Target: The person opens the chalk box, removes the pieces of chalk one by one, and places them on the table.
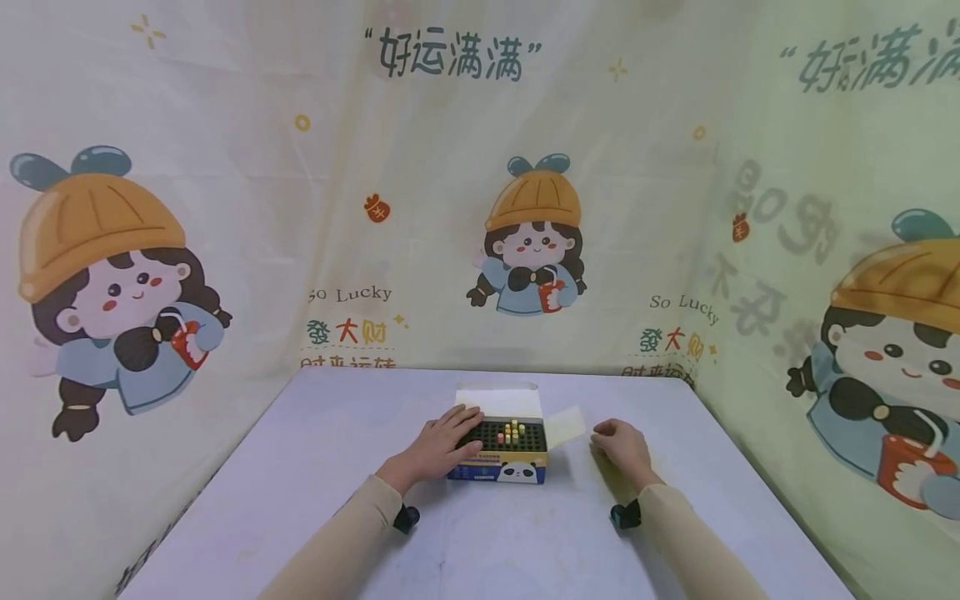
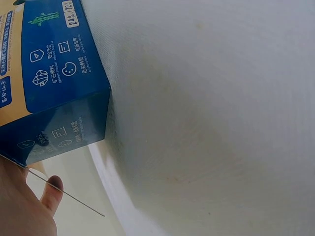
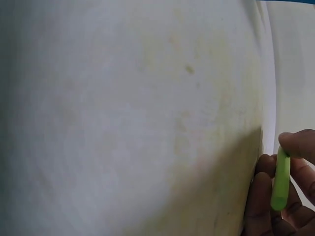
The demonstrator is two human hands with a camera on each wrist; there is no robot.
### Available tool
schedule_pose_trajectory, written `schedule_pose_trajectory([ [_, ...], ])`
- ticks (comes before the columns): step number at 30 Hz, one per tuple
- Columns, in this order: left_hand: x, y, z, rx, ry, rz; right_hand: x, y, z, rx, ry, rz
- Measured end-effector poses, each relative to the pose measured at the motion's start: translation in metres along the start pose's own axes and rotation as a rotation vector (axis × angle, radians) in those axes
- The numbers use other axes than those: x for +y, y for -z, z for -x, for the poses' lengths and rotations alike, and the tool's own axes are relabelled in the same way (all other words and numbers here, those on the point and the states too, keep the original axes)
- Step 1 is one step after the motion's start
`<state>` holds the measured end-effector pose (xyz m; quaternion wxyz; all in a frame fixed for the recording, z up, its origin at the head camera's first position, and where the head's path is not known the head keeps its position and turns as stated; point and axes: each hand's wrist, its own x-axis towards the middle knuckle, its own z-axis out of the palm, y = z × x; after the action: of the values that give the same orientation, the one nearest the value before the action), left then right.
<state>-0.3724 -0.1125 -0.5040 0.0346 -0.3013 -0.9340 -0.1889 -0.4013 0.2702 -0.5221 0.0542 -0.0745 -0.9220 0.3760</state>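
We noted the right hand (image 1: 622,451) pinching 1 green chalk stick (image 3: 281,183) right of the box (image 1: 504,459), left hand (image 1: 437,444) resting, fingers extended, on its left end; light pinch, steady bracing seemed best.

Left wrist view: box (image 2: 61,81) cut off at top and left.

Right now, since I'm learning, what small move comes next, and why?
Probably bring the green chalk to a free hole in the box: the right hand pinches the chalk off to the side, while the left hand rests on the box.
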Motion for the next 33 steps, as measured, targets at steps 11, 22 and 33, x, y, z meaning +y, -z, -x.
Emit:
schedule_pose_trajectory([
  [11, -0.001, -0.001, -0.002, 0.001, -0.006, -0.004, 0.003, 0.009, 0.001, 0.010, 0.037, 0.100],
  [22, -0.002, -0.003, -0.003, 0.007, -0.007, -0.003, 0.012, 0.016, -0.002, 0.040, 0.052, 0.145],
  [33, 0.001, 0.000, -0.002, 0.019, -0.020, -0.002, 0.012, 0.017, -0.004, 0.036, 0.019, 0.116],
])
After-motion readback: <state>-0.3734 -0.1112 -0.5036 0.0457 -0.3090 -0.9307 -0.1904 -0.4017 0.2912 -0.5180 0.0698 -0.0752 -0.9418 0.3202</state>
